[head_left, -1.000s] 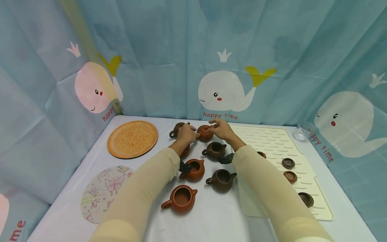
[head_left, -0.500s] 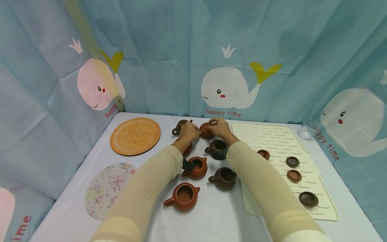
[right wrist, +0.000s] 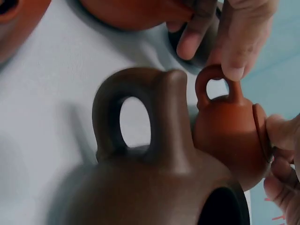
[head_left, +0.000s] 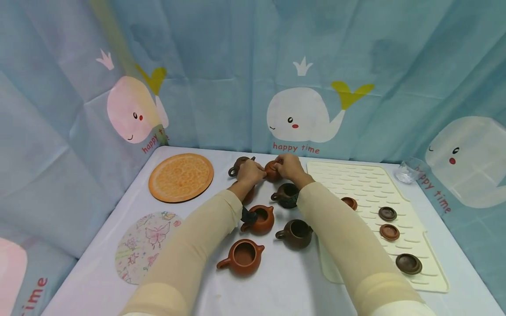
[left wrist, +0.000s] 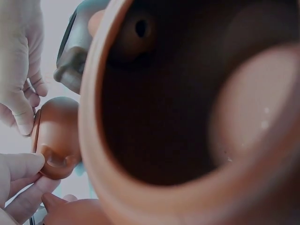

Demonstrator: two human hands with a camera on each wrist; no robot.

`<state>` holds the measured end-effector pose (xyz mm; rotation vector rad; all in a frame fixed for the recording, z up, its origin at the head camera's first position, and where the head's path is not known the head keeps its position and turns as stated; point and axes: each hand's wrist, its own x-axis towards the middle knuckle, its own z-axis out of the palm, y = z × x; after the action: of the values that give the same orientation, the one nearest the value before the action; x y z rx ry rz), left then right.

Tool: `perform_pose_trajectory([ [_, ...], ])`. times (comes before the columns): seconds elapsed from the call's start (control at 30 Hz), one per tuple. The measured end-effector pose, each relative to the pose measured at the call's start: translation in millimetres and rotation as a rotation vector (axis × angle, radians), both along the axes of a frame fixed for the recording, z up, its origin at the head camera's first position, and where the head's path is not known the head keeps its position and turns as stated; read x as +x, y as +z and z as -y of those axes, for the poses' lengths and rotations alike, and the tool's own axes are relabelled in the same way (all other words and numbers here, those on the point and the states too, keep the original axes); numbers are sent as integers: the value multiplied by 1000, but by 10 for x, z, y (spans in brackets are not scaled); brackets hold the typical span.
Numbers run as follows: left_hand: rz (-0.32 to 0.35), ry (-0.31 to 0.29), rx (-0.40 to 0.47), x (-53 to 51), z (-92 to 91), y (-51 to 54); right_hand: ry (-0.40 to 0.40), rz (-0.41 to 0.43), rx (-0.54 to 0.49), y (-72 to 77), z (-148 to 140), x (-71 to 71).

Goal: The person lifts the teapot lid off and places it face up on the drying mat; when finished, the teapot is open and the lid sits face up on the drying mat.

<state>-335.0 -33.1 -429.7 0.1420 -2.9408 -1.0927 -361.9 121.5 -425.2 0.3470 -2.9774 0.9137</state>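
Note:
A reddish-brown teapot (head_left: 272, 171) sits at the back of the table between both hands. My left hand (head_left: 250, 172) pinches its looped handle (right wrist: 202, 89), thumb and fingers on either side. At the teapot's top, my right hand (head_left: 291, 167) holds the lid (right wrist: 262, 132) with thumb and fingertips; the lid sits on the opening, and its knob is hidden by the fingers. Next to the left hand stands a dark brown teapot (head_left: 238, 166). Below the right hand is a dark lidless teapot (head_left: 286, 195). A red teapot (head_left: 248, 197) is partly hidden under the left wrist.
More lidless teapots stand nearer: a red one (head_left: 262, 219), a dark one (head_left: 297, 234) and another red one (head_left: 243, 257). A cream mat (head_left: 336, 175) at right bears several loose lids (head_left: 389, 231). Also present are a clear cup (head_left: 407, 173), an orange round mat (head_left: 181, 177) and a patterned mat (head_left: 134, 245).
My right hand has come down and its spread fingers have drawn together on the lid. The left hand stays at the handle. The head view has shifted slightly.

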Motion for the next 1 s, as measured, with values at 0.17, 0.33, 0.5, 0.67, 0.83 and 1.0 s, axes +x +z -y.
perform_pose_trajectory([
  [0.17,1,2,0,13,-19,12,22,2,9,21,-45,12],
  [0.33,6,-4,-8,17,-14,7,-17,-37,-39,3,-107,33],
  [0.5,-2,-5,-15,10,4,11,-68,-33,-119,-10,-144,41],
  [0.67,-1,2,-19,-4,8,-3,-139,117,-377,-28,-159,45],
  [0.83,12,8,-18,-7,-9,-9,-219,283,-747,-36,-185,34],
  [1.0,16,17,-12,-4,-19,-2,-221,358,-940,-47,-207,13],
])
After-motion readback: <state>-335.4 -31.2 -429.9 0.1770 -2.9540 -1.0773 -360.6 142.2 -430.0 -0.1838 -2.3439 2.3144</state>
